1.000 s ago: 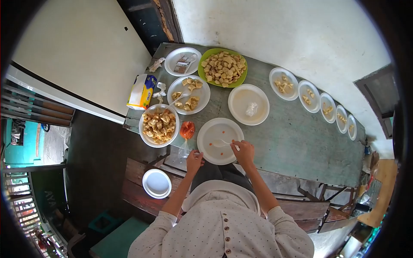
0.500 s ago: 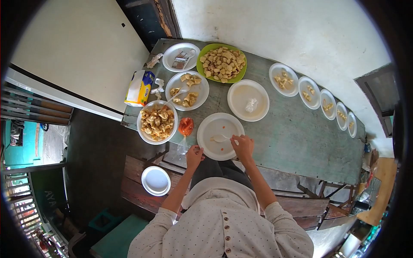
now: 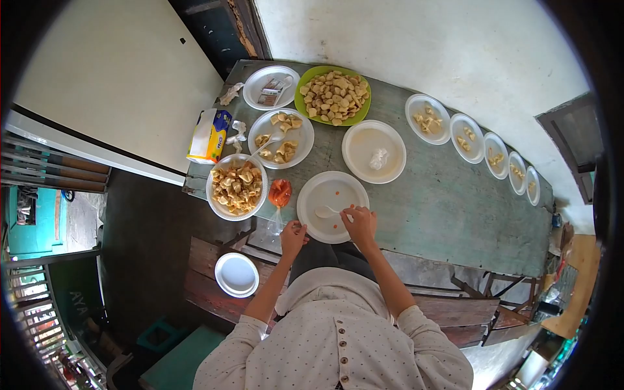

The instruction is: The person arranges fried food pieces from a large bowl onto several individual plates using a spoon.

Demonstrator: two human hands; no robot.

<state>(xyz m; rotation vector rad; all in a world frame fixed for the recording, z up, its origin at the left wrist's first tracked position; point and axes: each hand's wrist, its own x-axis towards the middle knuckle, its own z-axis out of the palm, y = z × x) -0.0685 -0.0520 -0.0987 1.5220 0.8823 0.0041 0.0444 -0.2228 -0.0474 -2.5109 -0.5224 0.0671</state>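
Note:
My right hand [image 3: 361,224] pinches the handle of a white plastic spoon [image 3: 325,212], whose bowl lies over a white plate [image 3: 313,224] at the table's near edge. A few small orange bits are on that plate. At the plate's lower left rim is my left hand [image 3: 294,238], its fingers curled; whether they grip the rim is too small to tell. Just left of the plate lies a clear bag with orange-red contents [image 3: 280,192]. Beyond the plate, another white plate [image 3: 357,146] bears a crumpled white piece [image 3: 379,158].
On the left are a bowl of folded pieces [image 3: 236,188], a plate of similar pieces with a spoon [image 3: 302,140] and a tissue pack [image 3: 209,135]. A green bowl [image 3: 333,97] stands at the back. Several plates line the right wall. A white bowl [image 3: 236,274] sits on the bench.
My right hand has moved slightly left over the plate, and the spoon has shifted a little left with it. My left hand has stayed at the rim.

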